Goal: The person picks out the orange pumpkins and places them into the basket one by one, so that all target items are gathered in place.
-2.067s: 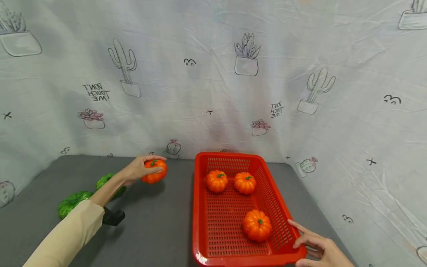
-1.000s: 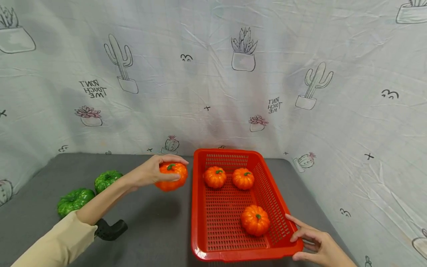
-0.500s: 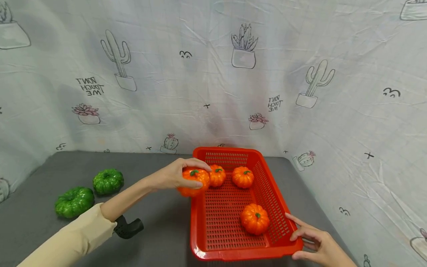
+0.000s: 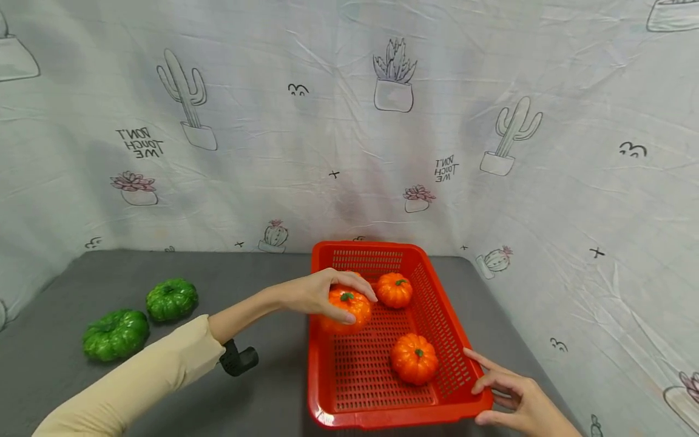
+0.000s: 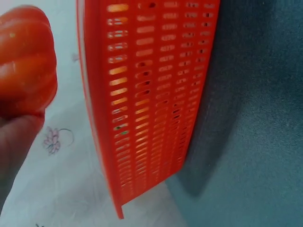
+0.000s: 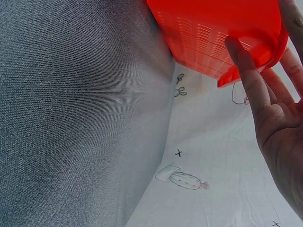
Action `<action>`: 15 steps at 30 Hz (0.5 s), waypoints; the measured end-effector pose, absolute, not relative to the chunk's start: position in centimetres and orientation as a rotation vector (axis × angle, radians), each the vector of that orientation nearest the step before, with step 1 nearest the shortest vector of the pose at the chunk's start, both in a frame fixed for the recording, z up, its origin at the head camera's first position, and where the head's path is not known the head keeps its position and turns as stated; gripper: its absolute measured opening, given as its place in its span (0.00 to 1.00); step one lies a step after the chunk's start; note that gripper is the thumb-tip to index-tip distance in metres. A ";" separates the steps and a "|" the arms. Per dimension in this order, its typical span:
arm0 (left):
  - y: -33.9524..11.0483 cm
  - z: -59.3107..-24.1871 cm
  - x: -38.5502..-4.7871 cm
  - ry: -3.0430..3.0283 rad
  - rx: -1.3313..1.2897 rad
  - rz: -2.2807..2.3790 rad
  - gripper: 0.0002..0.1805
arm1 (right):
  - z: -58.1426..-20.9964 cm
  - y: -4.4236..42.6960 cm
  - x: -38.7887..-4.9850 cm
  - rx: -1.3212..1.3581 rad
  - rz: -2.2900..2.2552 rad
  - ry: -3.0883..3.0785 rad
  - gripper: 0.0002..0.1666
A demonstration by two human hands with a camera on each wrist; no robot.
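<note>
My left hand (image 4: pixel 327 294) holds an orange toy pumpkin (image 4: pixel 352 309) with a green stem, fingers across its top and thumb on its near side. The pumpkin hangs over the left part of a red plastic basket (image 4: pixel 393 417), partly hiding another orange pumpkin behind it. Two more orange pumpkins lie inside, one at the back (image 4: pixel 394 290) and one near the front (image 4: pixel 414 359). My right hand (image 4: pixel 516 394) grips the basket's near right corner; in the right wrist view, its fingers touch the outer wall (image 6: pixel 199 35).
Two green pumpkins, one nearer (image 4: pixel 116 335) and one farther back (image 4: pixel 172 300), lie on the left of the grey table (image 4: pixel 262 394). A pale cloth (image 4: pixel 273 152) printed with cacti hangs behind and to the right. A black device (image 4: pixel 238 359) sits under my left wrist.
My left hand has carried the orange pumpkin rightwards from over the table, across the basket's left rim, to above its inside. The right hand stays at the corner.
</note>
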State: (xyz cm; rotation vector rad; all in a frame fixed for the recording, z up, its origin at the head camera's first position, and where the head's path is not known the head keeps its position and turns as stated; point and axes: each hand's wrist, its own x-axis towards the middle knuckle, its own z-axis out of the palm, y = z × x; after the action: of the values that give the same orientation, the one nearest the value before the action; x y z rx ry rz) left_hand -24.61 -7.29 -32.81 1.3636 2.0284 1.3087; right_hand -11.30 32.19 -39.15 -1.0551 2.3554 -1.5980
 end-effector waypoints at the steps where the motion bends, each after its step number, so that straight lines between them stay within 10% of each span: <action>1: -7.1 -32.9 -24.8 2.001 1.375 1.301 0.20 | -39.1 32.2 -11.3 -1.051 -1.602 2.345 0.19; 15: -4.1 -35.0 -27.7 1.698 1.396 1.161 0.26 | -39.2 32.2 -11.5 -1.091 -1.646 2.270 0.19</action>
State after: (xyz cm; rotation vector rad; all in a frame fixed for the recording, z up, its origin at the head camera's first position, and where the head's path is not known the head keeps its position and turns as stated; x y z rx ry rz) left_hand -27.70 -4.09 -35.03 1.3963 1.6984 1.1608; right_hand -11.51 32.21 -39.18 -1.0909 2.2700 -1.6462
